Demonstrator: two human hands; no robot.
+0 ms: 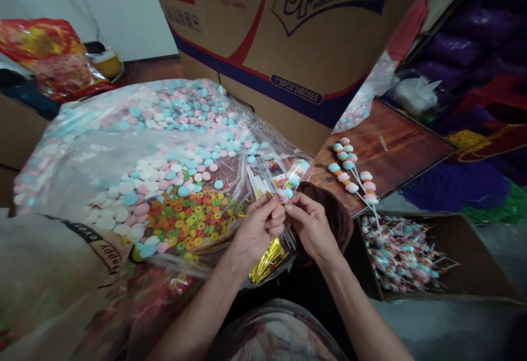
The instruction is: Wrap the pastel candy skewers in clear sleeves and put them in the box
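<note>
My left hand [260,228] and my right hand [309,223] meet near the middle, fingers pinched at the lower end of a wrapped candy stick [295,177]. Its pink, white and blue candies sit in clear film and point up and right. A bit of gold tie shows between the fingertips. Below my hands lies a bundle of gold twist ties [268,261]. White sticks [258,178] lie just behind my left hand. To the left are colourful ring candies [195,218] and pastel round candies [123,196] on clear plastic.
Three unwrapped candy sticks [345,177] rest on the brown table [395,141] at right. Below them, an open carton [473,256] holds many wrapped ones. A large cardboard box [255,26] stands behind; a printed bag [49,64] is at far left.
</note>
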